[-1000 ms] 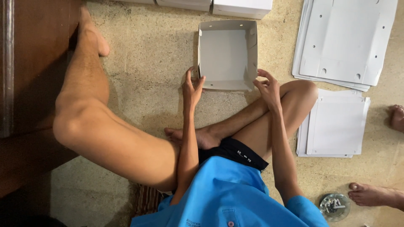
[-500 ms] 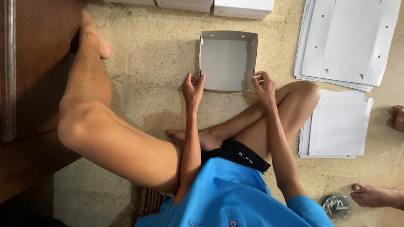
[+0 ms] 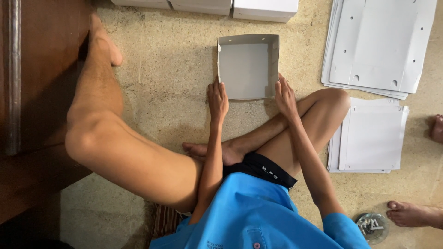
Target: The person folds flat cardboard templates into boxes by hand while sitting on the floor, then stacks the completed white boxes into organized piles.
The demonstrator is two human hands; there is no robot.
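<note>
— So where are we with the box (image 3: pixel 248 67)?

— It sits open-topped on the floor (image 3: pixel 166 69), at twelve o'clock from our crossed legs. Our left hand (image 3: pixel 218 97) lies flat against its near left corner, fingers stretched out and pressing, not curled round anything. Our right hand (image 3: pixel 284 96) does the same at the near right corner, fingers straight along the side wall.

— How do we do this well?

— We'd say press both corners evenly, so the walls stand square, and keep our palms low so the near wall doesn't bow. Too much push on one side could skew the box.

— And the count?

— One open box between our hands. Three closed white boxes (image 3: pixel 265 9) in a row at twelve o'clock, cut off by the top edge. Two stacks of flat cardboard sheets: a large one (image 3: pixel 378 44) at two o'clock, a smaller one (image 3: pixel 369 138) at three o'clock; how many sheets each holds we cannot tell. One small round dish (image 3: pixel 369 227) at five o'clock, with another person's foot (image 3: pixel 413 214) just beside it.
</note>
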